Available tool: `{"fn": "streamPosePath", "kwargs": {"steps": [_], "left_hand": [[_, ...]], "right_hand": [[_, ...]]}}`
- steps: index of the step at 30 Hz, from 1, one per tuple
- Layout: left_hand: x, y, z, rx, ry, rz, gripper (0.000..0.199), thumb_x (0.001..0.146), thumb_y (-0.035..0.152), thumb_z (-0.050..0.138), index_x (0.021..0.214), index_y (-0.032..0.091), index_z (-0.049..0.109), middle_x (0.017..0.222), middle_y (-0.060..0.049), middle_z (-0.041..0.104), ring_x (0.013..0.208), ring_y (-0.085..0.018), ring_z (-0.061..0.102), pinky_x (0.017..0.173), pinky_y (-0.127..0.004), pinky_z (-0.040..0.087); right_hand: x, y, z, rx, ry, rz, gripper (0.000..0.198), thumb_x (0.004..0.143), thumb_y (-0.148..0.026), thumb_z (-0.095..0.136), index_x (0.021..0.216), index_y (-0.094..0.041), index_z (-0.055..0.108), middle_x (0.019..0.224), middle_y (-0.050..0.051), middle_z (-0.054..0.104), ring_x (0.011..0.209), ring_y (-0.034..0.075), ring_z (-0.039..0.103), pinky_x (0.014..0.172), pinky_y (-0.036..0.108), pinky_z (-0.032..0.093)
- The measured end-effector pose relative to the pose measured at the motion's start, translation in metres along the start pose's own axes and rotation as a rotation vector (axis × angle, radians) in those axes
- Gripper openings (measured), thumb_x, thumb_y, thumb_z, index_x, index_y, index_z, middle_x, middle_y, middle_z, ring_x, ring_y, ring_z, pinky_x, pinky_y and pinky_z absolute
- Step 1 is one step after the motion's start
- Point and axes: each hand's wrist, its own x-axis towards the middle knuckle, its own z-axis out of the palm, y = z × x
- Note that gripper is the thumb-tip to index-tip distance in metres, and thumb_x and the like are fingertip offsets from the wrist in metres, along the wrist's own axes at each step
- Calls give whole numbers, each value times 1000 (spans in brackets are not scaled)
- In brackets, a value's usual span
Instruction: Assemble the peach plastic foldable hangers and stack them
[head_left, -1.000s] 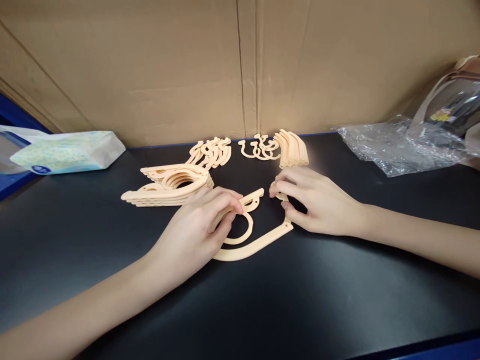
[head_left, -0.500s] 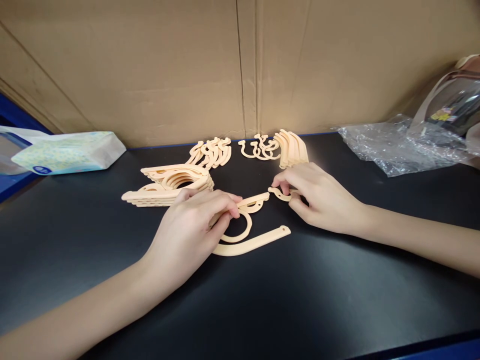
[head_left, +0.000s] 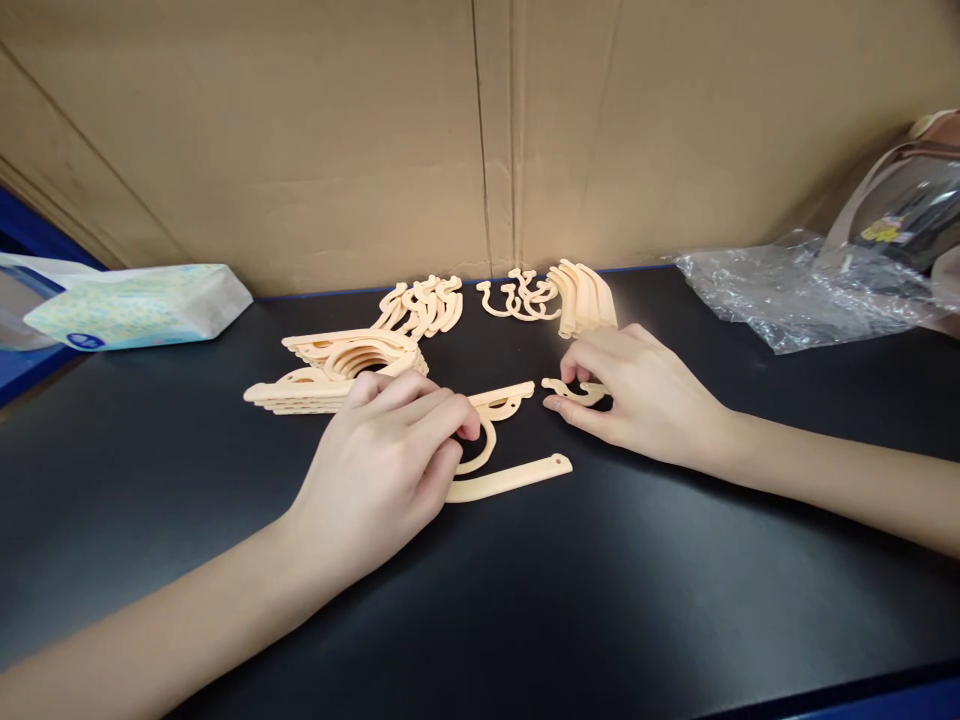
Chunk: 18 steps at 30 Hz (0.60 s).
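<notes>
Under my left hand (head_left: 386, 450) lies a cream plastic folding hanger (head_left: 516, 480), with a ring-shaped middle and two arms spread to the right. The fingers of that hand are bent closed on it and hide its left part. A small curved cream hook piece (head_left: 574, 394) is in my right hand (head_left: 645, 395), thumb below it and fingers above. A narrow gap separates this piece from the hanger's upper arm. Beside my left hand, partly covered by it, stands a stack of similar folding hangers (head_left: 289, 393).
At the back lie curved cream pieces (head_left: 431, 305), thin hooks (head_left: 525, 300) and a group of hanger arms (head_left: 585, 298). A tissue pack (head_left: 142, 305) is at the left. Crumpled clear plastic (head_left: 795, 290) and a transparent bag (head_left: 900, 215) sit at the right, before a cardboard wall (head_left: 300, 140).
My left hand and the hanger have shifted slightly left. My right thumb has straightened and the hook piece has turned a little, showing more of its curve.
</notes>
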Motion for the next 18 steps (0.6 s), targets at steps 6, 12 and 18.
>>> {"fn": "streamPosePath", "kwargs": {"steps": [6,12,18], "left_hand": [[-1,-2,4,-11,-57,-54,24,87,4,38,89,19,56,85,1,67,83,-20,57,72,-36,34],[2,0,2,17,-80,-38,18,90,10,40,94,19,56,100,-3,70,92,-23,59,76,-37,37],[2,-1,4,-34,-81,-31,18,93,13,41,97,18,57,94,-2,72,82,-20,62,75,-35,42]], "right_hand": [[1,1,-1,37,-36,-38,21,88,-28,58,71,-20,47,73,0,53,71,16,52,75,31,37],[2,0,-2,94,-30,-26,23,84,-26,60,67,-21,46,71,-1,52,70,16,51,76,32,39],[1,0,-2,126,-20,-30,27,83,-26,61,63,-20,44,70,-1,53,67,15,50,75,32,39]]}}
